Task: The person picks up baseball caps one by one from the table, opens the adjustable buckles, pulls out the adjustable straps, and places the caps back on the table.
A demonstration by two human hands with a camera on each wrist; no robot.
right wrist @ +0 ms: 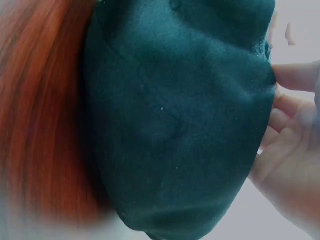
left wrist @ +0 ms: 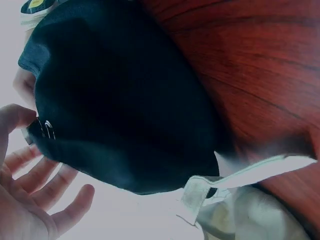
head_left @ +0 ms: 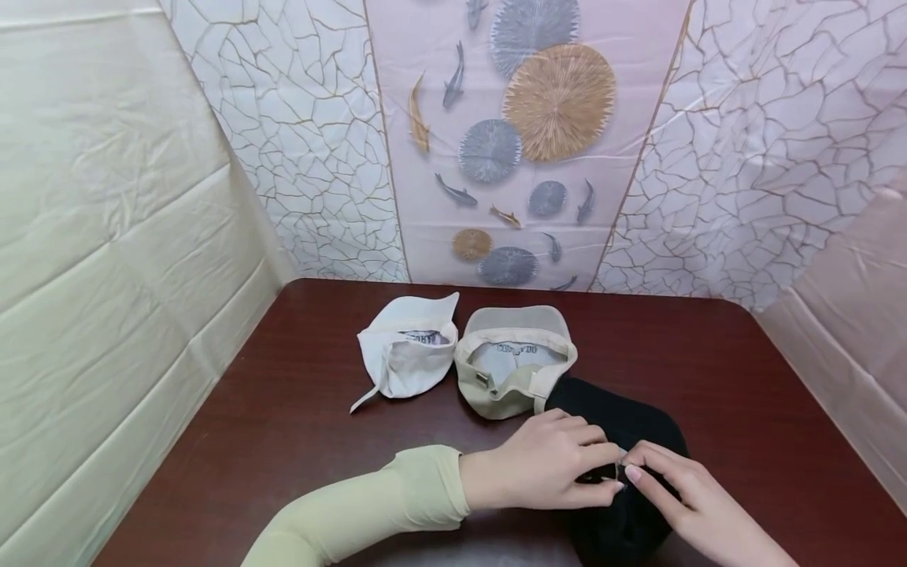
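Note:
A black cap (head_left: 615, 408) lies at the near right of the table, with both hands at the opening in its back. My left hand (head_left: 546, 463) pinches the cap's strap between thumb and fingers. In the left wrist view a small metal buckle (left wrist: 48, 129) shows beside those fingertips. From the other side my right hand (head_left: 673, 484) grips the cap's edge with thumb and forefinger, and its fingertips nearly meet the left hand's. In the right wrist view the black cap (right wrist: 175, 130) hides part of the right fingers. What the fingertips do at the strap end is partly hidden.
A beige cap (head_left: 492, 403) sits upside down just beyond the black one, its strap close to it. Left of that lies a white cap (head_left: 414, 374) with a loose strap end. The dark red table (head_left: 298, 441) has cloth hangings (head_left: 319, 142) behind and at both sides.

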